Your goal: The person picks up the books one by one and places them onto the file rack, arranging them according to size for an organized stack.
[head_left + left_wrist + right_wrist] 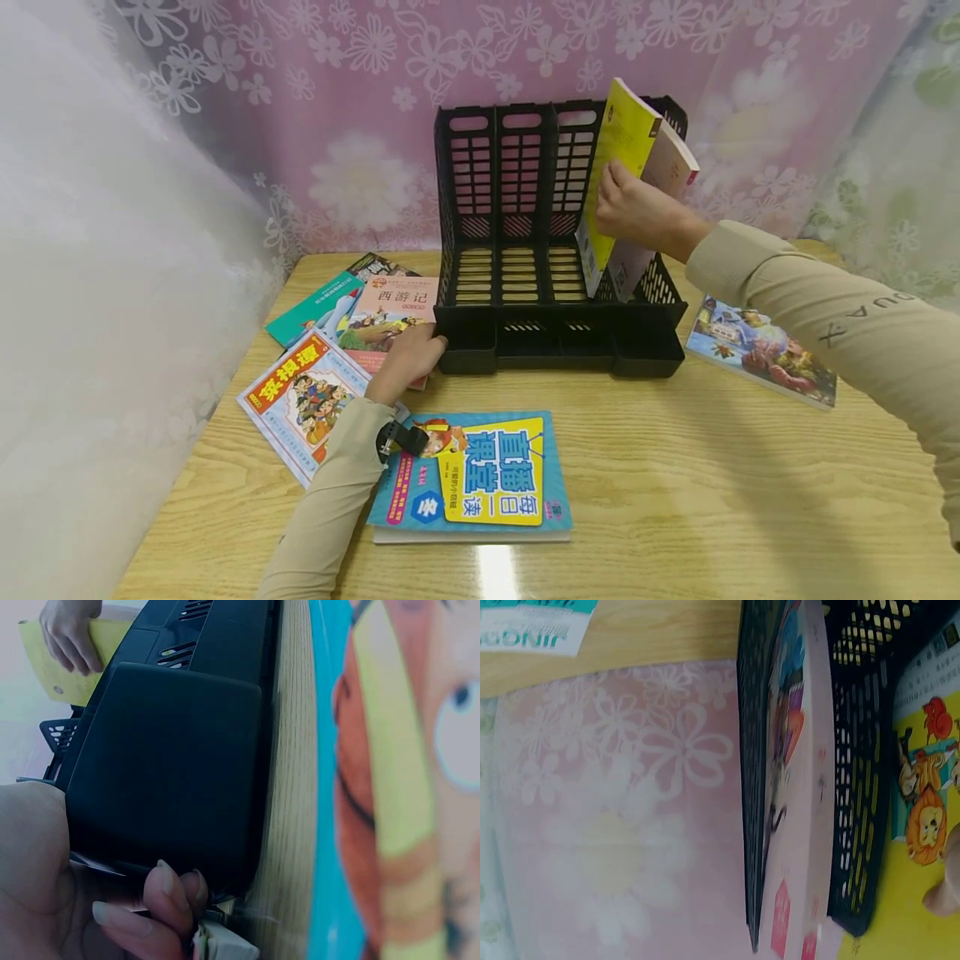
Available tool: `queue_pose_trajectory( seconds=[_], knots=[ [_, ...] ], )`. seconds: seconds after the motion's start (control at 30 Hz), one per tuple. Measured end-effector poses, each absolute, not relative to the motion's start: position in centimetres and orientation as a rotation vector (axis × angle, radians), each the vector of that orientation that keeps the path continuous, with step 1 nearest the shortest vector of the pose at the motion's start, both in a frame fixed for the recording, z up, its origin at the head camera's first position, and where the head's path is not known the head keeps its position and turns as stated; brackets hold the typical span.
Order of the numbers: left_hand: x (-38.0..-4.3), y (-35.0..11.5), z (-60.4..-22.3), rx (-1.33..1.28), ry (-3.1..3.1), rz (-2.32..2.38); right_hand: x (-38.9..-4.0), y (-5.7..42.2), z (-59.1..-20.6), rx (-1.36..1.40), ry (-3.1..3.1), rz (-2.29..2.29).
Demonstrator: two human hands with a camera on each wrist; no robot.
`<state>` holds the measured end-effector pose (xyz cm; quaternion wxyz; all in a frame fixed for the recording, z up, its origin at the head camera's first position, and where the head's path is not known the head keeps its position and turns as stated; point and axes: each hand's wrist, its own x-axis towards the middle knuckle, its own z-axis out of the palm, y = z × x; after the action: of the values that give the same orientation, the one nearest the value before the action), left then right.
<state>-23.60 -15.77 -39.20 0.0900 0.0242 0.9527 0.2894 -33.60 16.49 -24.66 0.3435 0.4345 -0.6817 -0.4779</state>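
Observation:
A black desktop book rack (521,321) with upright dividers stands against the curtain. My right hand (637,208) pinches a yellow book (626,133), which stands upright in the rack's right-hand part. Right of it, across a divider, a pink-spined book (810,817) stands in the end compartment. My left hand (408,358) holds the rack's front left corner; in the left wrist view its fingers (169,900) curl at the corner of the black front box (169,765). Only a finger of the right hand (946,877) shows in the right wrist view.
Left of the rack lie overlapping books: a pink one (390,308), a teal one (318,308) and a red-and-white one (307,408). A thick blue book (480,475) lies in front. Another colourful book (761,350) lies right of the rack on the wooden table (637,483).

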Motion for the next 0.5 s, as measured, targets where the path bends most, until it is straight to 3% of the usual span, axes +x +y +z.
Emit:
queue_pose_trajectory(
  seconds=[0.5],
  knots=[
    [-23.5, -15.9, -39.4, 0.056, 2.831, 0.910, -35.0, 14.9, -29.1, 1.005, -1.918, -1.295]
  ],
)
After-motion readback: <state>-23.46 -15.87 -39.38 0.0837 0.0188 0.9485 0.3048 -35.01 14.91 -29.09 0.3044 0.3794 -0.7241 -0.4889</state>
